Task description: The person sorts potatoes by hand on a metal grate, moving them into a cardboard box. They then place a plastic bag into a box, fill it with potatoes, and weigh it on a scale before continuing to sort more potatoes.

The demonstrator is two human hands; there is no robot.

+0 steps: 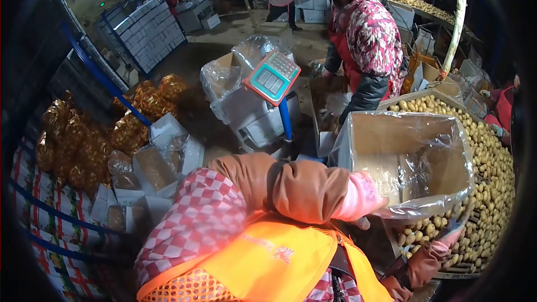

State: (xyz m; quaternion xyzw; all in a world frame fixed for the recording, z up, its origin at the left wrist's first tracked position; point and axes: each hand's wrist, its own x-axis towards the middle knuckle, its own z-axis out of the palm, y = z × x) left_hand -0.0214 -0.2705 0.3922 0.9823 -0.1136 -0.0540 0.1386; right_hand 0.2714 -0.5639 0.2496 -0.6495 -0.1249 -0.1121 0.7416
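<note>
Currently two hands point(379, 206) at one plastic-lined box point(400, 137), one scale point(272, 78) beyond.

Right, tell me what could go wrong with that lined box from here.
The left hand is at one near corner of the box, so an uneven push could tip it. The clear liner drapes loosely over the rim and might snag or tear. Potatoes lie close beside the box; a bump could send some rolling.

To my right, the table point(458, 274) carries a dense spread of potatoes point(492, 179), reaching nearly to its rim. The lined box point(405, 134) sits over its left side; whether it rests there, I can't tell. On the floor point(193, 59) ahead of me stand white boxes point(263, 126).
</note>
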